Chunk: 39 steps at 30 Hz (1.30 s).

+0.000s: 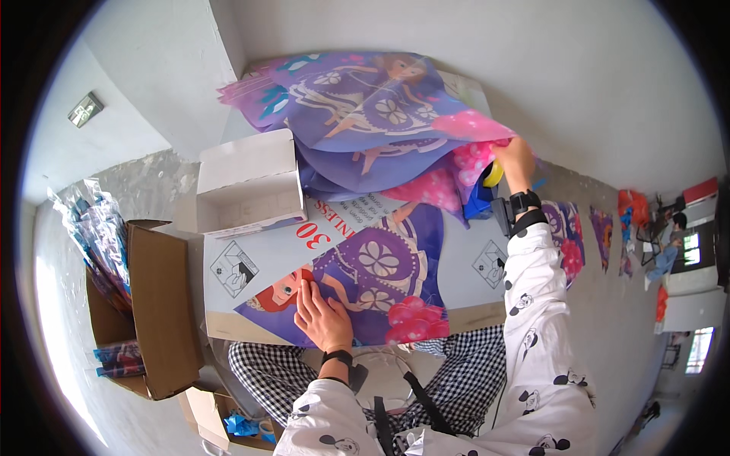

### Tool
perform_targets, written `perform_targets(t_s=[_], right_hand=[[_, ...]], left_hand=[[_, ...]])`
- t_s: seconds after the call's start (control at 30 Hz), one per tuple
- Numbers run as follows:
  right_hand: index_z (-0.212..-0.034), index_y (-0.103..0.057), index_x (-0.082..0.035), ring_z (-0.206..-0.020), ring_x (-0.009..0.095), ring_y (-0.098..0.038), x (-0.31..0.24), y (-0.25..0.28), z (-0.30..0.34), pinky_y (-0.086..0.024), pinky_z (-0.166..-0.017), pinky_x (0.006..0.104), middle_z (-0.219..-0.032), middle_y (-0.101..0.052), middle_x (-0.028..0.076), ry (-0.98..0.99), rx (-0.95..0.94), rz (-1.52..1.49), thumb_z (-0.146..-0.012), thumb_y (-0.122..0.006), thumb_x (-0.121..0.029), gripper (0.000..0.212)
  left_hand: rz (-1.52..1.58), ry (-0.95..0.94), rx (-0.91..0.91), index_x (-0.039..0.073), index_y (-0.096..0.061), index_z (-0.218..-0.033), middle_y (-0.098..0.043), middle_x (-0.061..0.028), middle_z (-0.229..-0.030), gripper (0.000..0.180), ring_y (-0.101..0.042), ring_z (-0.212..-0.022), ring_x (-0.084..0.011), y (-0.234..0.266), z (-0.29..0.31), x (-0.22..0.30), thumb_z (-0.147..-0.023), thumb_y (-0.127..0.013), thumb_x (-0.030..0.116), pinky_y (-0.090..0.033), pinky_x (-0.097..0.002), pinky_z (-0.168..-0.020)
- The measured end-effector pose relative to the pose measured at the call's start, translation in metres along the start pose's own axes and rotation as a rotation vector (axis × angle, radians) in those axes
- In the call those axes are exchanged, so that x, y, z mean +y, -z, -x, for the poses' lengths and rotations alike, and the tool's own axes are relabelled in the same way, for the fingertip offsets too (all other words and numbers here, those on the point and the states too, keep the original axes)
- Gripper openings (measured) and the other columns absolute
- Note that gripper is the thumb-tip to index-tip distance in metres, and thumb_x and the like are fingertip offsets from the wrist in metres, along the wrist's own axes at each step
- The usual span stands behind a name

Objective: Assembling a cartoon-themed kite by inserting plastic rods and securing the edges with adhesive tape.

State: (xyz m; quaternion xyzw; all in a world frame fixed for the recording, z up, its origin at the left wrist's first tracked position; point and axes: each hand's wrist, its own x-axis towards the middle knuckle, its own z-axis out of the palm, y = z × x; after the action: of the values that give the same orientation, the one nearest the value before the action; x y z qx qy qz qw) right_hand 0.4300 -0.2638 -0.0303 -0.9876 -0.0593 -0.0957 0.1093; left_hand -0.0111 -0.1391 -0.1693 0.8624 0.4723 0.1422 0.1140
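Note:
My left hand (327, 321) lies flat, fingers stretched, on a purple printed pennant (380, 262) with a cartoon figure and pink balloons, at the table's near edge. Farther right, my right hand (517, 163) is closed on the pink corner of a printed pennant in a loose pile (380, 114) heaped over the back of the table. Its fingertips are partly hidden and slightly blurred. Just below that hand stands a blue tape dispenser (479, 199) with a yellow roll (494, 175), partly covered by the pile.
An open white box (251, 178) stands at the table's left. Beside the table, a brown carton (163, 311) holds plastic-wrapped packets (95, 228); a smaller carton (204, 418) sits below. More pennants (566, 235) hang past the right edge. A person (669, 247) is far right.

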Motion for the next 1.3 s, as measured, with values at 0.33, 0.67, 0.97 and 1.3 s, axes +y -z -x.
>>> perform_targets(t_s=[0.33,0.67,0.97,1.3], right_hand=[[-0.108,-0.066,0.008,-0.056,0.022,-0.07,-0.041,0.035,-0.007,-0.051,-0.047,0.0347,-0.094,-0.07,0.02,-0.085,-0.214,-1.02,-0.085,-0.045,-0.005,0.033],[-0.103,-0.063,-0.002,-0.098,0.042,-0.062,-0.056,0.073,-0.015,-0.05,-0.083,0.0493,-0.104,-0.067,0.021,0.649,0.308,-0.16,-0.091,-0.051,-0.009,0.019],[-0.128,-0.055,-0.003,-0.116,0.036,-0.059,0.1,-0.009,0.013,-0.045,-0.098,0.0367,-0.123,-0.062,0.021,0.371,0.052,-0.212,-0.089,-0.057,-0.006,0.039],[-0.123,-0.059,-0.002,-0.101,0.018,-0.062,0.13,-0.019,0.066,-0.047,-0.087,0.0333,-0.11,-0.066,0.008,-0.232,-0.327,-1.393,-0.084,-0.068,-0.003,0.039]], left_hand=[[0.012,-0.004,0.011,0.005,-0.048,-0.136,-0.043,-0.0074,-0.149,0.048,-0.038,-0.138,-0.0252,-0.003,0.001,0.0,-0.091,-0.053,0.02,-0.03,-0.0441,-0.106],[0.009,-0.004,0.008,0.005,-0.048,-0.136,-0.044,-0.0075,-0.148,0.049,-0.039,-0.137,-0.0248,-0.003,0.0,0.003,-0.09,-0.054,0.019,-0.03,-0.0438,-0.106],[0.019,-0.008,-0.005,0.005,-0.048,-0.136,-0.043,-0.0075,-0.149,0.048,-0.039,-0.137,-0.0251,-0.002,0.0,0.007,-0.091,-0.053,0.019,-0.03,-0.0441,-0.106],[-0.005,-0.01,0.009,0.005,-0.047,-0.136,-0.043,-0.0076,-0.149,0.047,-0.038,-0.138,-0.0252,-0.002,0.0,0.006,-0.092,-0.052,0.019,-0.029,-0.0439,-0.106]])
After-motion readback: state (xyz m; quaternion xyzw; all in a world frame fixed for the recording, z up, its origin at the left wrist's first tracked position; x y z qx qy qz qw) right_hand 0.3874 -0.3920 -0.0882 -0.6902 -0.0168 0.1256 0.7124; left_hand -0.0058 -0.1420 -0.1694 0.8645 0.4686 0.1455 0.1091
